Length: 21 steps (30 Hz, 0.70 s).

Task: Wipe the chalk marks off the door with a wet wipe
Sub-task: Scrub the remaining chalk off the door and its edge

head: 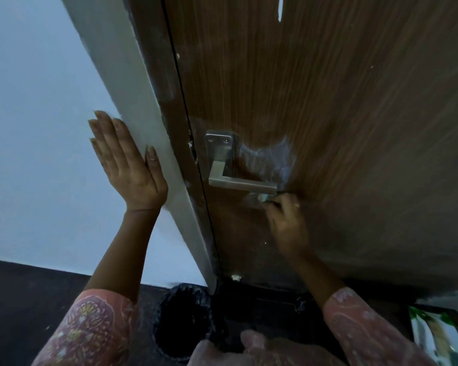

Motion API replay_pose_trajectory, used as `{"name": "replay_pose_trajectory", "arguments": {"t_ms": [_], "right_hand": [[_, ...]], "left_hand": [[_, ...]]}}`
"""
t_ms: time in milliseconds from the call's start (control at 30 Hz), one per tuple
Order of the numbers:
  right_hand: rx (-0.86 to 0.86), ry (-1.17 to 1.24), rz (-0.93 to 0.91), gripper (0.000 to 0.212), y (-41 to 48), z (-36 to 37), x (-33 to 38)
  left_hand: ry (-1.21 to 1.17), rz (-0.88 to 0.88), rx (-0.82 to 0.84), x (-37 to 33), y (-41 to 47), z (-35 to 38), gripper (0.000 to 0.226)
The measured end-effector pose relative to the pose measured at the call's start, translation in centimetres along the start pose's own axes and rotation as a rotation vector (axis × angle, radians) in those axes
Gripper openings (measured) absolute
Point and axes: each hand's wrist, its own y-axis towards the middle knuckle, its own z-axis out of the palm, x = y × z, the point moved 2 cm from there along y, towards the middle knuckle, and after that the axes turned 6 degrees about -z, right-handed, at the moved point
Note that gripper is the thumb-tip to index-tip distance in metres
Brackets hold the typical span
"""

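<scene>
My left hand point(128, 165) lies flat and open, fingers spread, against the white wall point(37, 128) just beside the pale door frame point(143, 114) — the thumb rests on the frame's edge. My right hand point(288, 223) is pinched shut around a small wad of wet wipe point(263, 198), pressing it to the brown wood-grain door point(328, 101) right under the outer end of the steel lever handle point(242, 182). A smeared, whitish chalk mark point(273, 159) clouds the wood just right of the handle plate, above the lever, and a short white chalk streak point(281, 9) shows near the door's top edge. Down on the dark floor point(24, 299) a bin with a black liner point(183, 320) stands below the frame — a green-and-white wipes pack point(439, 336) lies at lower right.
</scene>
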Motion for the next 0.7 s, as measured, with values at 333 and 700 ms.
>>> {"name": "replay_pose_trajectory", "arguments": {"t_ms": [333,700], "right_hand": [[0.01,0.039,0.08,0.015,-0.6,0.3,0.2],[0.159,0.068,-0.182,0.022,1.5,4.5,5.1]], "left_hand": [[0.003,-0.008,0.012,0.2,-0.1,0.0,0.046],[-0.003,-0.014,0.007,0.2,-0.2,0.1,0.047]]}}
